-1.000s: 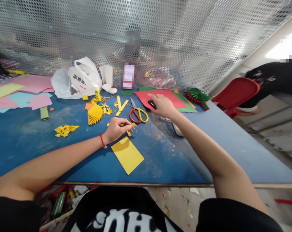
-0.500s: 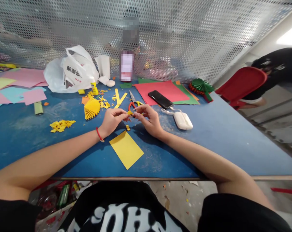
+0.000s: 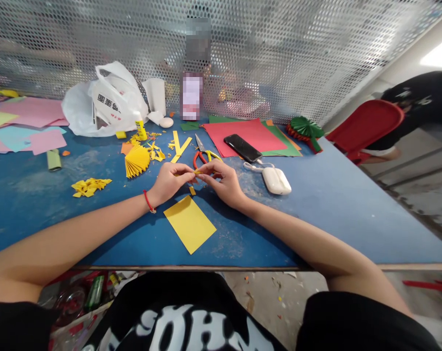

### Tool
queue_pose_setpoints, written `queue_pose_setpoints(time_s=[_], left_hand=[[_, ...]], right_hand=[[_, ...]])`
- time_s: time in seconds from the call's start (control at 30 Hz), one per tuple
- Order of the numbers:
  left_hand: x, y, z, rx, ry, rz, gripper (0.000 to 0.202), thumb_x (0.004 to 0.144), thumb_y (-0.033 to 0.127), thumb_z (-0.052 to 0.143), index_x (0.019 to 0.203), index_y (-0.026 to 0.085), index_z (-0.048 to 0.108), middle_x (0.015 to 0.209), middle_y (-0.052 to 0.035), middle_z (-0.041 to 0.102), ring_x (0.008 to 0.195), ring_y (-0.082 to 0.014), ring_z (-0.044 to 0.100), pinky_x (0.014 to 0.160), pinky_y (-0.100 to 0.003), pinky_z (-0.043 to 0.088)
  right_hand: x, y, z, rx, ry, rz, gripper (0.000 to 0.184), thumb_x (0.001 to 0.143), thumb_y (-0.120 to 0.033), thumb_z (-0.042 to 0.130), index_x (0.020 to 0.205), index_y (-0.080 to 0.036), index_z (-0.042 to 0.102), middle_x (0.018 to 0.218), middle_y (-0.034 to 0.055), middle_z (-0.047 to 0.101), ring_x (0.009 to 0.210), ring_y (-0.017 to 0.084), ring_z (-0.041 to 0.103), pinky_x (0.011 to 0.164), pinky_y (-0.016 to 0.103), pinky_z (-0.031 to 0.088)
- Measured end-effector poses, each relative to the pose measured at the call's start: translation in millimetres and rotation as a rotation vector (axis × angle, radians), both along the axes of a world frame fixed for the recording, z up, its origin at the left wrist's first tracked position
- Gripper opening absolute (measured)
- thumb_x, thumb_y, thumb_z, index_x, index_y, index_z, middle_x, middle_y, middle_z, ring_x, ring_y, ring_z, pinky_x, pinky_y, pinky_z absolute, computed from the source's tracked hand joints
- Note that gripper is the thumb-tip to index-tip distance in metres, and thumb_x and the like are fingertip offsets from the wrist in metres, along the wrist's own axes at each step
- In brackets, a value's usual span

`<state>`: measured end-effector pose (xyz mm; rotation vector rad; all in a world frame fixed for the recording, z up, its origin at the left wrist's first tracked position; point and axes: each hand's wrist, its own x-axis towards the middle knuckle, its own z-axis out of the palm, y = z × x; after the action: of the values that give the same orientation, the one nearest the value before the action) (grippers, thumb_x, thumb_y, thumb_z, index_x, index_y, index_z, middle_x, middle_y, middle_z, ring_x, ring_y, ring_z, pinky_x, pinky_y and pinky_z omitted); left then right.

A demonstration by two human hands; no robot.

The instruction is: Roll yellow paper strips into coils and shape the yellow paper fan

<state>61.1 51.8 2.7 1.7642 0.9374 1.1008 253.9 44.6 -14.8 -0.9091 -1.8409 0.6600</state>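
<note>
On my remote feed, the reference point for all positions is the flat rectangular yellow paper sheet (image 3: 190, 225), which lies on the blue-topped table (image 3: 316, 214) near its front edge. The workpiece, a small yellow paper piece (image 3: 196, 171), is held above the table, just beyond the sheet. I observe the left hand (image 3: 170, 183), with a red cord bracelet (image 3: 149, 202) at its wrist, pinching the workpiece between thumb and fingertips. The right hand (image 3: 224, 184) likewise has thumb and fingertips closed on it; the two sets of fingertips meet there, and they hide most of the workpiece's shape. A short folded yellow paper bit (image 3: 192, 190) rests between the hands and the sheet, near the sheet's far corner. Farther beyond the sheet, I locate the metal scissors with red and yellow handles (image 3: 203, 149), blades directed away and handles partly covered by the right hand, and two yellow paper strips (image 3: 182, 149) arranged in a V. To the sheet's far left lie a pleated yellow paper fan (image 3: 137, 162) and a loose pile of folded yellow paper pieces (image 3: 90, 186). To its far right are a white rounded case with a cord (image 3: 276, 181) and a black smartphone (image 3: 242, 147), the latter lying on a red paper sheet (image 3: 270, 141).
</note>
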Motion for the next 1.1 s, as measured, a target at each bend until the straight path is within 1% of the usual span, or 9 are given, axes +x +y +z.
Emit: queue_pose_setpoints(time_s=[0.1, 0.23, 0.33, 0.43, 0.53, 0.73, 0.83, 0.93, 1.1], left_hand=[[-0.5, -1.4, 1.0, 0.067, 0.070, 0.004, 0.019, 0.077, 0.030, 0.064, 0.071, 0.015, 0.074, 0.067, -0.0031, 0.073, 0.062, -0.0152, 0.067, 0.060, -0.022, 0.053], [-2.1, -2.3, 0.9, 0.202, 0.163, 0.014, 0.019, 0.077, 0.029, 0.063, 0.072, 0.015, 0.075, 0.071, -0.0029, 0.075, 0.067, -0.0160, 0.068, 0.062, -0.023, 0.049], [-3.5, -2.3, 0.3, 0.240, 0.197, 0.016, 0.018, 0.077, 0.027, 0.062, 0.072, 0.015, 0.075, 0.072, -0.0029, 0.075, 0.068, -0.0162, 0.068, 0.064, -0.024, 0.047], [-4.4, -1.5, -0.2, 0.222, 0.181, 0.023, 0.018, 0.076, 0.026, 0.063, 0.071, 0.015, 0.076, 0.071, -0.0030, 0.075, 0.067, -0.0159, 0.068, 0.063, -0.024, 0.048], [-4.8, -0.2, -0.2, 0.171, 0.128, 0.026, 0.018, 0.076, 0.026, 0.063, 0.071, 0.015, 0.076, 0.068, -0.0032, 0.075, 0.063, -0.0152, 0.068, 0.059, -0.022, 0.049], [-5.0, 0.8, 0.8, 0.116, 0.069, 0.016, 0.016, 0.076, 0.025, 0.065, 0.071, 0.015, 0.075, 0.066, -0.0034, 0.074, 0.061, -0.0148, 0.069, 0.058, -0.021, 0.053], [-4.8, 0.2, 1.2, 0.098, 0.071, 0.010, 0.016, 0.077, 0.024, 0.065, 0.071, 0.014, 0.075, 0.067, -0.0043, 0.074, 0.062, -0.0152, 0.070, 0.059, -0.021, 0.055], [-3.8, -0.1, 1.2, 0.080, 0.053, 0.010, 0.016, 0.076, 0.025, 0.065, 0.070, 0.014, 0.075, 0.067, -0.0046, 0.074, 0.062, -0.0151, 0.071, 0.060, -0.020, 0.056], [-2.3, 0.0, 0.6, 0.049, 0.028, 0.035, 0.015, 0.075, 0.026, 0.066, 0.070, 0.015, 0.074, 0.066, -0.0045, 0.075, 0.061, -0.0158, 0.071, 0.059, -0.022, 0.057]], right_hand=[[0.3, 2.5, -2.5, -0.071, 0.051, 0.003, 0.016, 0.087, -0.037, 0.072, 0.089, -0.021, 0.071, 0.086, 0.0010, 0.068, 0.077, 0.013, 0.062, 0.063, 0.025, 0.048], [1.2, 6.2, -3.2, -0.188, 0.141, 0.072, 0.025, 0.081, -0.044, 0.076, 0.083, -0.020, 0.070, 0.083, 0.0011, 0.066, 0.072, 0.013, 0.061, 0.059, 0.025, 0.050], [1.0, 6.4, -2.2, -0.231, 0.165, 0.092, 0.026, 0.079, -0.044, 0.078, 0.082, -0.019, 0.070, 0.083, 0.0008, 0.066, 0.069, 0.012, 0.061, 0.058, 0.025, 0.050], [0.5, 5.2, -1.6, -0.220, 0.162, 0.081, 0.021, 0.080, -0.040, 0.078, 0.082, -0.020, 0.071, 0.083, 0.0011, 0.067, 0.070, 0.012, 0.061, 0.058, 0.025, 0.050], [0.7, 3.9, -1.6, -0.195, 0.157, 0.060, 0.018, 0.081, -0.038, 0.077, 0.087, -0.021, 0.073, 0.086, 0.0022, 0.069, 0.073, 0.014, 0.063, 0.059, 0.026, 0.051], [1.9, 3.0, -2.1, -0.061, 0.156, 0.007, 0.013, 0.084, -0.036, 0.074, 0.087, -0.024, 0.076, 0.089, 0.0029, 0.072, 0.081, 0.016, 0.065, 0.060, 0.027, 0.050], [0.9, 2.3, -1.4, -0.088, 0.181, -0.030, 0.015, 0.083, -0.037, 0.076, 0.086, -0.022, 0.074, 0.088, 0.0023, 0.074, 0.078, 0.015, 0.066, 0.060, 0.027, 0.050], [-0.9, 1.3, 0.2, -0.150, 0.251, -0.053, 0.022, 0.077, -0.036, 0.081, 0.087, -0.021, 0.068, 0.085, 0.0010, 0.074, 0.073, 0.013, 0.067, 0.058, 0.026, 0.049], [-2.4, 0.9, 1.6, -0.197, 0.334, -0.067, 0.032, 0.071, -0.035, 0.086, 0.086, -0.021, 0.061, 0.082, -0.0007, 0.074, 0.075, 0.014, 0.070, 0.058, 0.025, 0.050]])
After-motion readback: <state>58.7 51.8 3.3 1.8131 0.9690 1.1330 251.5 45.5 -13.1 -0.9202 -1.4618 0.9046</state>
